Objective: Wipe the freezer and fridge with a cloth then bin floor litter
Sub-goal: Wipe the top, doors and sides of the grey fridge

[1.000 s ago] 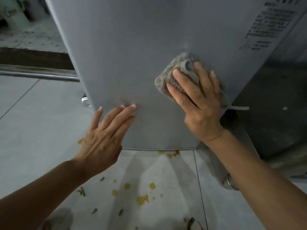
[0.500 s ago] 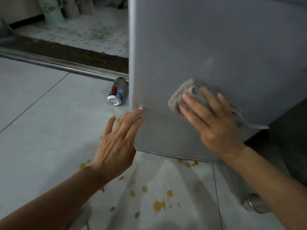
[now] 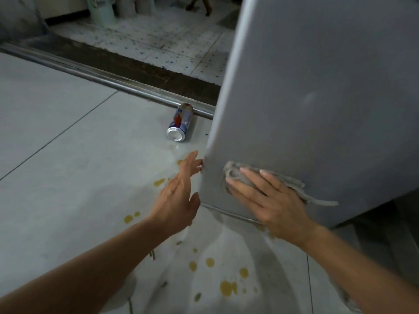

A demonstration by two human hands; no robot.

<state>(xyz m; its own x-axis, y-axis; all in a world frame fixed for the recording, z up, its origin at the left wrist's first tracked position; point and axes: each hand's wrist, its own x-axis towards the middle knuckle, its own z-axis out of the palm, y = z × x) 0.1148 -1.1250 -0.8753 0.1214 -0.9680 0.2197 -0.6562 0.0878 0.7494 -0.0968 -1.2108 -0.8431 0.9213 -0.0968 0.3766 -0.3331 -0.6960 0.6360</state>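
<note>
Your right hand (image 3: 269,200) presses the grey fuzzy cloth (image 3: 244,177) flat, fingers spread, against the grey metal fridge door (image 3: 317,98); your left hand (image 3: 179,196), fingers straight, touches its left edge.

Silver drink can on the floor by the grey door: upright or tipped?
Tipped. The silver, red and blue drink can lies on its side on the pale floor tiles, one round end facing the camera, beside the metal threshold rail.

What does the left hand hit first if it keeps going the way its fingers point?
Likely the fridge door: the left hand has its fingertips at the door's left edge already. If it slips past the edge, the can lies beyond on the floor; depth is unclear.
</note>
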